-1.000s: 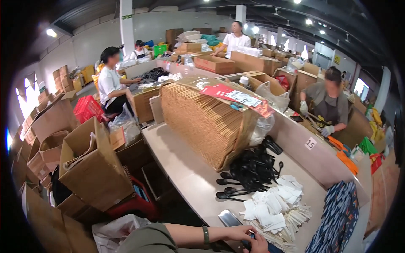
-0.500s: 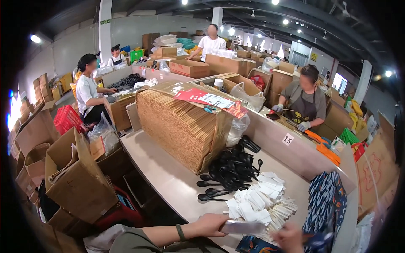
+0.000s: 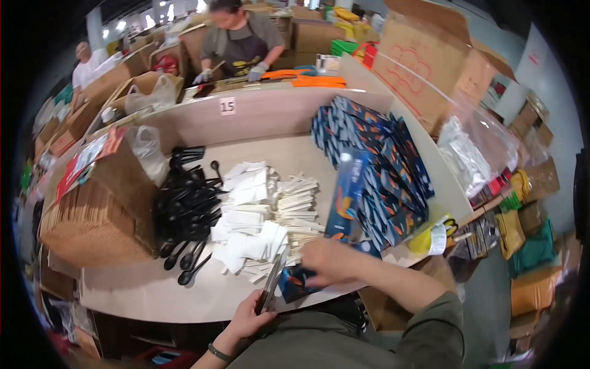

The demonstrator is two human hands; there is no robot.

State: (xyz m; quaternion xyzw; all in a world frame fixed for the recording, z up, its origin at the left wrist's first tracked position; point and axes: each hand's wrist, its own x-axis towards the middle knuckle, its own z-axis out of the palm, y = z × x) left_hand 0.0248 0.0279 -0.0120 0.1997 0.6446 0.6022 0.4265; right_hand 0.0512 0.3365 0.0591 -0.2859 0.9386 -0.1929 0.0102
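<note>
My left hand is closed around a slim, flat item with pale and dark edges; its exact kind is unclear. To its right, my right hand reaches over a dark blue printed packet at the table's near edge. Motion blurs its fingers, so their grip is hidden. Just beyond lie folded white napkins and a heap of narrow pale strips. Black plastic spoons are heaped left of the napkins. A large pile of blue and orange printed packets fills the right side.
A box packed with thin brown sticks stands at the table's left. A low partition runs along the back, with a gloved co-worker behind it. Near the right edge are a yellow roll and a large carton.
The view has swung right, bringing the packet pile toward the middle. My left hand's slim item now points up and away instead of sideways. My right hand is now over the blue packet.
</note>
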